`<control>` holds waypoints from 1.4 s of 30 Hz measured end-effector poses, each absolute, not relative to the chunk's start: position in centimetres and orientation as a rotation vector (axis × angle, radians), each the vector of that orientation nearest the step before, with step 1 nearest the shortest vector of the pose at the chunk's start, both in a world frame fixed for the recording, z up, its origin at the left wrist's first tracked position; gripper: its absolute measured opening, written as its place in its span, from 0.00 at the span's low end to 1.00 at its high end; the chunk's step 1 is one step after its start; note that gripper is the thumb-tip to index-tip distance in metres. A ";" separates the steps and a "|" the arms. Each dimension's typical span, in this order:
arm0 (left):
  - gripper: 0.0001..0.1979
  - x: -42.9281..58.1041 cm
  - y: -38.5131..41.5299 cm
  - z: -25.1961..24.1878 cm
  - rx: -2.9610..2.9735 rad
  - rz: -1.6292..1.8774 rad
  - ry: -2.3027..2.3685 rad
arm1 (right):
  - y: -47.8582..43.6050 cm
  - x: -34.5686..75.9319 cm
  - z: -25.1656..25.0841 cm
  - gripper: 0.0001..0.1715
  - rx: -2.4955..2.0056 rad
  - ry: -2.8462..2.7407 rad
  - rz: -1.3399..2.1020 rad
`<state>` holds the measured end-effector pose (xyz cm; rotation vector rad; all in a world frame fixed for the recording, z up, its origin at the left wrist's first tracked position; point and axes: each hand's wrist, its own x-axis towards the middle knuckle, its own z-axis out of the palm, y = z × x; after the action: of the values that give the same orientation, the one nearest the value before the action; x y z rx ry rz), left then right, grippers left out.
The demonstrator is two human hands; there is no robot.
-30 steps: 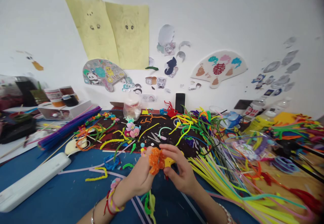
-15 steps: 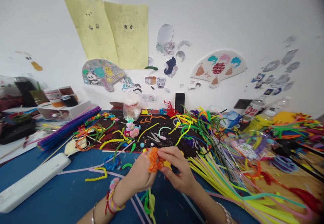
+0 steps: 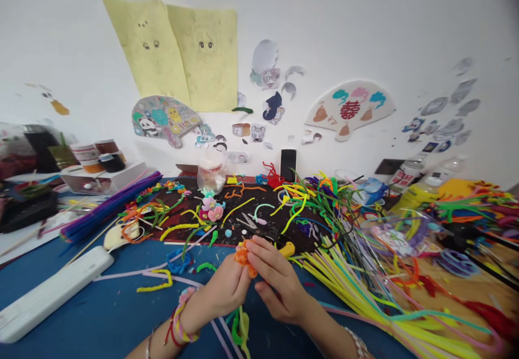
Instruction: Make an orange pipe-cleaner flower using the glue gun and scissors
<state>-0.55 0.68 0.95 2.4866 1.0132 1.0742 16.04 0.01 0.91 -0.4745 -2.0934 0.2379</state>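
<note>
Head view: the right fingertips (image 3: 255, 245) pinched a small, soft orange pipe-cleaner coil (image 3: 243, 256) against the curled fingers of the left hand (image 3: 221, 297), both hands grasping it just above the blue tabletop (image 3: 81, 307). The fuzzy wire appeared light and bendable, probably best held at its twisted middle, not its loops. A stubby yellow chenille piece (image 3: 287, 249) lay just beside the right hand (image 3: 279, 280), with a loose bundle of long yellow-green pipe cleaners (image 3: 340, 283) farther right.

From here I see a blue surface (image 3: 121, 316) carrying a long white plastic bar (image 3: 54, 294), a dark brown mat (image 3: 247, 207) strewn with colourful pipe cleaners, and a fanned bundle of yellow pipe cleaners (image 3: 344, 288).
</note>
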 end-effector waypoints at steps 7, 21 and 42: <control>0.20 -0.6 0.7 1.7 2.235 0.897 0.961 | -0.1 16.2 1.5 0.24 -0.546 -2.019 0.292; 0.23 -0.8 -0.2 2.6 1.790 0.640 0.677 | 0.4 16.0 1.6 0.26 -0.426 -1.846 0.665; 0.16 0.4 0.1 1.2 2.525 1.067 0.931 | -0.6 15.9 1.3 0.37 -0.510 -1.623 0.817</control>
<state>0.43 0.09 1.19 2.5255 0.9311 1.0670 15.92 -0.57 1.27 -0.5100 -1.6229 0.8170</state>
